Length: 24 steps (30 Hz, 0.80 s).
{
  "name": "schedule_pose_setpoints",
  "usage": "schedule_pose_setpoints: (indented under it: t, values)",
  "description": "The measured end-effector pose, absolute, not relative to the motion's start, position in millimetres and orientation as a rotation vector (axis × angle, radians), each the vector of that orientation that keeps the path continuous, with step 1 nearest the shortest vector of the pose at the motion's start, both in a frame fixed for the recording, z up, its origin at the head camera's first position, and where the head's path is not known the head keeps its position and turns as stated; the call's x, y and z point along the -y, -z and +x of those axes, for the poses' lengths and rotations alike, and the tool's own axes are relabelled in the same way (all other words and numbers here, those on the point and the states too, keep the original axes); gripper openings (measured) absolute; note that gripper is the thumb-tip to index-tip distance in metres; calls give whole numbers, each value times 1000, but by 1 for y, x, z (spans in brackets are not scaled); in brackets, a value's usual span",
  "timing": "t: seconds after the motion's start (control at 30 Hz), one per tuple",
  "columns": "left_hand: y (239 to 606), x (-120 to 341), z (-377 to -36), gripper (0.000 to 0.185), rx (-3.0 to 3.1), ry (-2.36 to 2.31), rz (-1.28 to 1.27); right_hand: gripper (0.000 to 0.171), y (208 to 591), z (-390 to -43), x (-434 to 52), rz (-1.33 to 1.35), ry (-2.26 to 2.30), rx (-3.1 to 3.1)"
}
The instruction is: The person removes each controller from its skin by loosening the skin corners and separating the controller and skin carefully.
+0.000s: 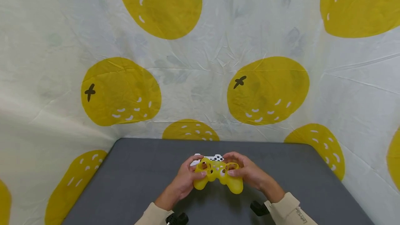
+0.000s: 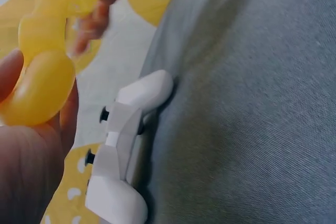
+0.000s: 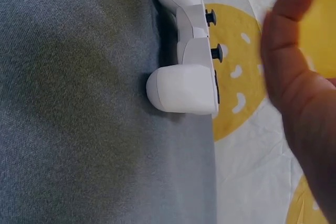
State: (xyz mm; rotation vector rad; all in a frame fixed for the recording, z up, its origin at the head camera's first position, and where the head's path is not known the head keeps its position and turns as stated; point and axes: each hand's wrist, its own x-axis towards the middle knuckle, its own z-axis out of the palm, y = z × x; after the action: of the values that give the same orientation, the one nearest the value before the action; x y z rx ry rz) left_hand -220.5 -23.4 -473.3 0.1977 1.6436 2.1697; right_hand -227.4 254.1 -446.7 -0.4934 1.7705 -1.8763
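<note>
A yellow silicone controller cover (image 1: pixel 233 184), with cut-out holes, is held up above the table in both hands. My left hand (image 1: pixel 184 178) grips its left side, thumb on the front and fingers behind. At its right side my right hand (image 1: pixel 250 170) pinches the cover between thumb and fingers. A white game controller (image 1: pixel 193 163) lies beyond, partly hidden by the cover in the head view. In the left wrist view the controller (image 2: pixel 113 198) sits on the table, apart from the left hand; its black thumbsticks point upward. The right wrist view shows the right thumb blurred.
The grey cloth-covered table (image 1: pixel 140 176) spreads around the hands. A white cloth (image 1: pixel 193 86) printed with big yellow fruit hangs behind it and along both sides. Black wrist devices (image 1: pixel 259 208) sit by the beige sleeves (image 1: pixel 285 206).
</note>
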Motion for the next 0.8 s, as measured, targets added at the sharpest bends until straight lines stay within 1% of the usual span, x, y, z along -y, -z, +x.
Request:
schedule_pose_setpoints:
  t: [0.07,0.13,0.33,0.57,0.67,0.8]
  values:
    - [472,24,-221,64,-1655,-2189,196,51,446,-226,-254,-429,1805,-1786]
    - [470,25,-222,62,-1664,-2199,200,54,447,-224,-254,-376,1758,-1779]
    - [463,28,-224,54,-1626,-2224,169,44,451,-217,-257,-280,1792,-1722]
    - [458,33,-223,50,-1578,-2165,226,64,452,-212,-260,-345,1911,-1995]
    - [458,34,-223,47,-1577,-2167,241,64,447,-210,-260,-378,1920,-2071]
    - [459,33,-223,45,-1611,-2178,235,62,443,-209,-261,-357,1918,-2106]
